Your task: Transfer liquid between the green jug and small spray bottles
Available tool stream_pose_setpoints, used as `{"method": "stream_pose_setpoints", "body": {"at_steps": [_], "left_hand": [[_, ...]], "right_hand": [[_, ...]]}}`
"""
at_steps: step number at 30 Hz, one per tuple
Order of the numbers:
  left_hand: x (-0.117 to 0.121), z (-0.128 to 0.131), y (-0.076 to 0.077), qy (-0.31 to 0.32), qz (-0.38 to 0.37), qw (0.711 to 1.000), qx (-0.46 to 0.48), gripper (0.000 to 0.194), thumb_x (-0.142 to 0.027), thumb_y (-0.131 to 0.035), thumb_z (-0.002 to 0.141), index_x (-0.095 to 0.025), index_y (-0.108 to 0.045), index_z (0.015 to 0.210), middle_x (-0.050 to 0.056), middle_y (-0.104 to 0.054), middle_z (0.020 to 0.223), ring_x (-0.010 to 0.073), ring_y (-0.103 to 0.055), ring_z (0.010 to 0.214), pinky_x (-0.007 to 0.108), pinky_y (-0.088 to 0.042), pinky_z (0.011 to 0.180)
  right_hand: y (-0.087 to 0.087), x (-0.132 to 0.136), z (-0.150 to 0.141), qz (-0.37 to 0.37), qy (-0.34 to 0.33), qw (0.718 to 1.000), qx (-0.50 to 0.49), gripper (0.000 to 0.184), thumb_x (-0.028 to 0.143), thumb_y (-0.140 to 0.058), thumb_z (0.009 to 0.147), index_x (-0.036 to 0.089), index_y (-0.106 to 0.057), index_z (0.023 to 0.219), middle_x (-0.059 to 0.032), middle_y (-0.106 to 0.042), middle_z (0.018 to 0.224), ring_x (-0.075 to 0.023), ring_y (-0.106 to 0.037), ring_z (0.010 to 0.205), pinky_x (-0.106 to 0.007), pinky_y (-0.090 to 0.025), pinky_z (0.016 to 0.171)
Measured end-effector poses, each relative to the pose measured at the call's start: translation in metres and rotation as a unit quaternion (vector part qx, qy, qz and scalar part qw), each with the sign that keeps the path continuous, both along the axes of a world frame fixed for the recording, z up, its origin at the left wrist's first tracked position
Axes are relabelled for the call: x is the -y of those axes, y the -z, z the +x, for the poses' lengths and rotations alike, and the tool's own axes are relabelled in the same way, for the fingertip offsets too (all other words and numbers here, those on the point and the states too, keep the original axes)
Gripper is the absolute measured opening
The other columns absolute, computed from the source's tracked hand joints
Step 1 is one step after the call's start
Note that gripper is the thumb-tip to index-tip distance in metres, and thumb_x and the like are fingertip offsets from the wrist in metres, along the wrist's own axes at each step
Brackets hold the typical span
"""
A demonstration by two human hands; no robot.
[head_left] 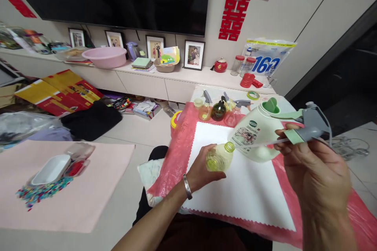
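My left hand (204, 166) is wrapped round a small see-through yellow-green bottle (222, 157), tilted with its uncapped mouth to the upper right. Up at the right, my right hand (315, 164) grips a grey and pale-green trigger spray head (309, 127); its thin dip tube points left toward the bottle mouth. Behind both hands stands a large white detergent jug (253, 129), with a green scoop-like piece (271, 105) in its open top. Under the hands lies a white scalloped sheet (235, 192).
Beyond the sheet stand a dark green pump bottle (218, 110), an amber spray bottle (205, 111) and a pinkish spray bottle (232, 115). Red plastic sheeting (176, 157) covers the table. At left, a pink mat (112, 180) holds a white tray (53, 168) and colourful small pieces (44, 192).
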State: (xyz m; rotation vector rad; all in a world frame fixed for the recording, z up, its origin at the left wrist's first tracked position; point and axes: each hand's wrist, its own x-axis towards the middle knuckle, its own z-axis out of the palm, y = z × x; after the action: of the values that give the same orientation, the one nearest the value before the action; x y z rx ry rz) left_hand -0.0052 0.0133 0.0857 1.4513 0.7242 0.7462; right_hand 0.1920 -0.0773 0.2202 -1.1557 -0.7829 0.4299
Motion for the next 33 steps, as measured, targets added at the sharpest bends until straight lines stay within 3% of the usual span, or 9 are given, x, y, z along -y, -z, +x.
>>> {"method": "stream_pose_setpoints", "body": {"at_steps": [6, 15, 18, 33], "left_hand": [[0.002, 0.006, -0.001, -0.004, 0.051, 0.998, -0.039, 0.091, -0.022, -0.091, 0.051, -0.026, -0.049, 0.132, 0.011, -0.050, 0.131, 0.0338, -0.049, 0.124, 0.052, -0.040, 0.108], [0.011, 0.012, -0.015, 0.010, 0.077, 0.995, -0.065, 0.094, -0.024, -0.092, 0.052, -0.026, -0.045, 0.133, 0.009, -0.048, 0.128, 0.0308, -0.049, 0.122, 0.051, -0.041, 0.107], [0.013, 0.013, -0.015, 0.015, 0.084, 0.995, -0.060, 0.095, -0.028, -0.093, 0.051, -0.026, -0.045, 0.133, 0.009, -0.048, 0.128, 0.0314, -0.048, 0.122, 0.052, -0.041, 0.106], [0.021, 0.018, -0.017, -0.003, 0.074, 0.994, -0.077, 0.095, -0.031, -0.093, 0.050, -0.025, -0.045, 0.131, 0.008, -0.049, 0.124, 0.0315, -0.050, 0.119, 0.053, -0.042, 0.105]], "right_hand": [[0.007, -0.001, 0.002, -0.009, -0.039, 0.997, 0.059, 0.031, 0.030, -0.079, 0.079, 0.023, -0.071, 0.108, -0.0066, -0.060, 0.113, -0.0169, -0.060, 0.093, -0.025, -0.053, 0.075], [0.059, -0.001, 0.007, -0.123, -0.201, 0.968, 0.085, 0.035, 0.035, -0.072, 0.089, 0.026, -0.066, 0.122, -0.0058, -0.057, 0.122, -0.0229, -0.054, 0.115, -0.034, -0.047, 0.101], [0.069, -0.001, 0.007, -0.138, -0.229, 0.960, 0.079, 0.035, 0.038, -0.068, 0.092, 0.029, -0.064, 0.125, -0.0050, -0.057, 0.123, -0.0227, -0.053, 0.115, -0.036, -0.046, 0.102], [0.074, 0.001, 0.015, -0.159, -0.233, 0.955, 0.089, 0.033, 0.040, -0.070, 0.090, 0.028, -0.065, 0.121, -0.0040, -0.057, 0.119, -0.0205, -0.054, 0.111, -0.033, -0.045, 0.100]]}}
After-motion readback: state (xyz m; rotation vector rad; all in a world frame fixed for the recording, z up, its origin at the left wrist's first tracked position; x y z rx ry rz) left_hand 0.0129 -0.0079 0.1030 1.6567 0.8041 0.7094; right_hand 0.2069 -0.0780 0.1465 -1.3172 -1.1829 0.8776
